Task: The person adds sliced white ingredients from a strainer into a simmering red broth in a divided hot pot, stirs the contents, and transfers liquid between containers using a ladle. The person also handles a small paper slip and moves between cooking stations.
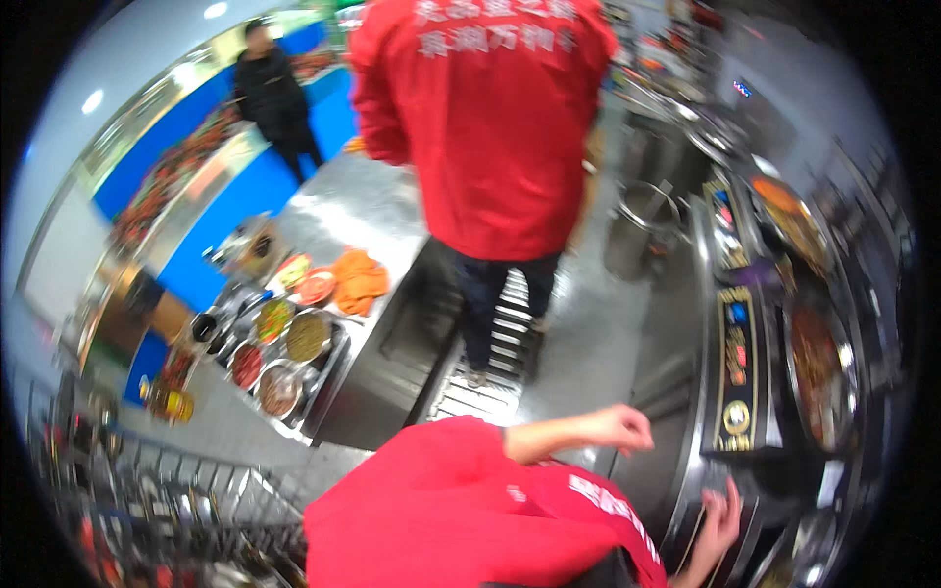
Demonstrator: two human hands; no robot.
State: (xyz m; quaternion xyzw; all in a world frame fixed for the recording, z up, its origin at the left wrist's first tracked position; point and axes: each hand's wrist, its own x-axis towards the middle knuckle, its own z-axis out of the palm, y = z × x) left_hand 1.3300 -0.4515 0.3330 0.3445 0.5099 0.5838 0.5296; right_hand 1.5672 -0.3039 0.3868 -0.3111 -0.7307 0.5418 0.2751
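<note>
My left hand is held out in front of the steel counter, apart from it. Its fingers are curled and blurred, so whether anything is inside does not show. Lower right, my right hand is raised beside the counter edge with its fingers apart and nothing visible in it. Nearest to both hands is a black cooker control panel with lit displays and writing. Behind that panel sits a wide metal pan of reddish-brown food. A second pan with orange and brown contents stands farther along.
A person in a red jacket stands ahead in the aisle, over a floor grate. To the left, a steel worktable carries several bowls of ingredients and an orange cloth. Another person stands beyond. A wire rack fills the lower left.
</note>
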